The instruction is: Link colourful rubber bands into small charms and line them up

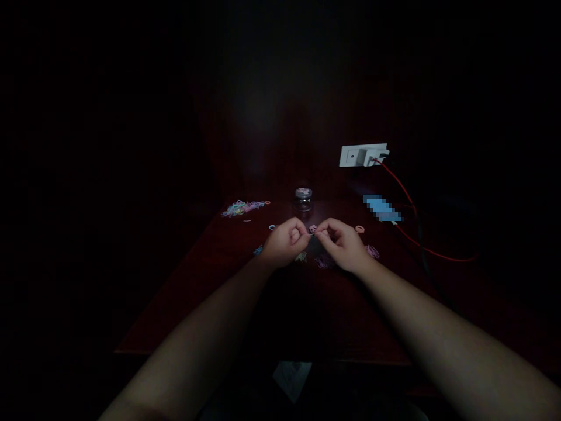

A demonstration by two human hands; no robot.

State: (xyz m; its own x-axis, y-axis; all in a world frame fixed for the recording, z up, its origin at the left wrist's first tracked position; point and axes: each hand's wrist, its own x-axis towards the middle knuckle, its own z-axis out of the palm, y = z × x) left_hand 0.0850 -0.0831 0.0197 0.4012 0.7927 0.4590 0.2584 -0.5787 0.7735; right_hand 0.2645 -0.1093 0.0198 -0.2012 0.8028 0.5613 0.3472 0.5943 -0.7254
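Both my hands meet over the middle of a dark red table [228, 292]. My left hand [286, 242] is closed in a pinch, and so is my right hand [343, 242], fingertips almost touching. Between them sits a tiny pinkish thing, probably a small rubber band [312, 229]; I cannot make it out clearly. Small coloured bands lie scattered around and under the hands, such as a pink cluster [372, 251] to the right.
A pile of pastel bands [243, 207] lies at the far left. A small glass jar [303, 199] stands behind the hands. A white wall socket [363, 155] feeds a red cable [409, 202] to a blurred blue device [382, 209]. The room is very dark.
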